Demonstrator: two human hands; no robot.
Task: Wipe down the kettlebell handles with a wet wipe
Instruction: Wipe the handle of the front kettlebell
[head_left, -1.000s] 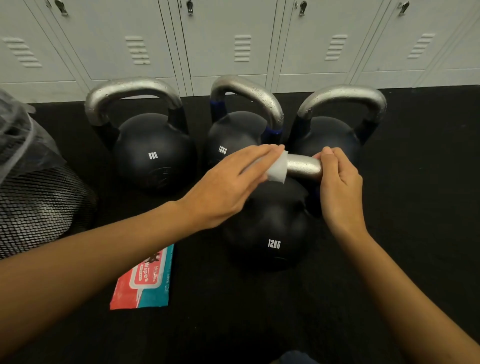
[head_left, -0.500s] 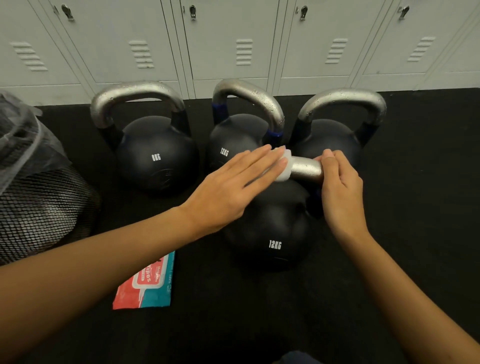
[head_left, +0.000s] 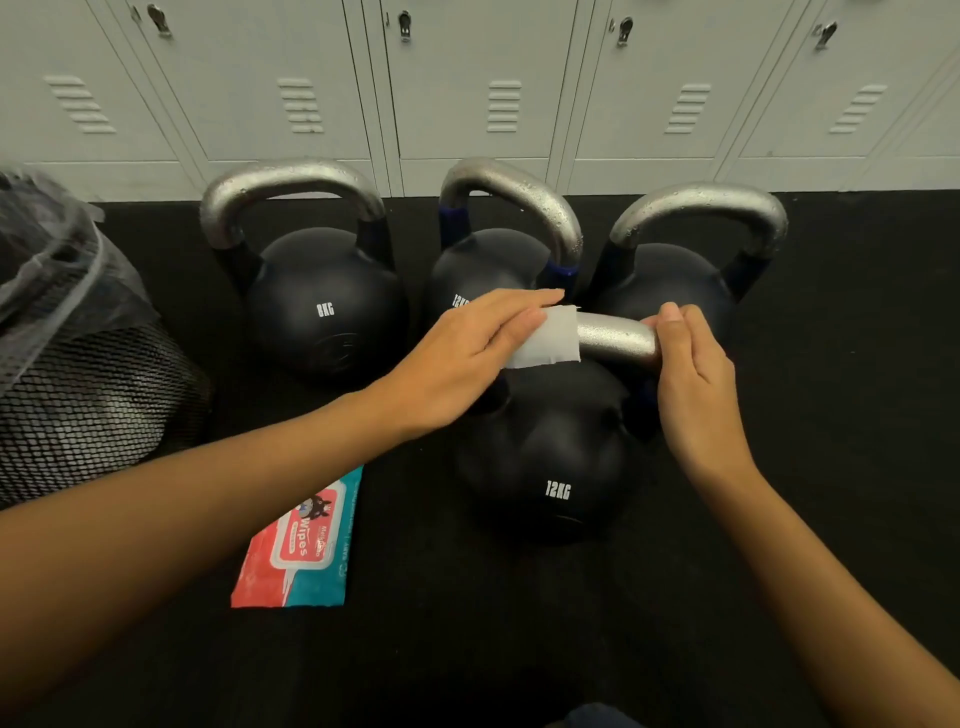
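On black floor (head_left: 779, 597) before grey lockers (head_left: 467, 78), three kettlebells (head_left: 322, 306) in a row, nearest 12KG kettlebell (head_left: 545, 457) in front, mesh bin (head_left: 78, 395) far left, left hand (head_left: 457, 358) with straight fingers pressing white wet wipe (head_left: 550, 338) onto its silver handle (head_left: 613, 338), right hand (head_left: 691, 374) gripping the handle's right end, wipes packet (head_left: 301, 551) flat under left forearm.

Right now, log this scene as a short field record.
left hand: straight fingers press the white wipe onto the front kettlebell's handle
right hand: grips that handle's right end
front kettlebell: marked 12KG
back row: three kettlebells, droplets on handles
wipes pack: on the floor, under the left forearm
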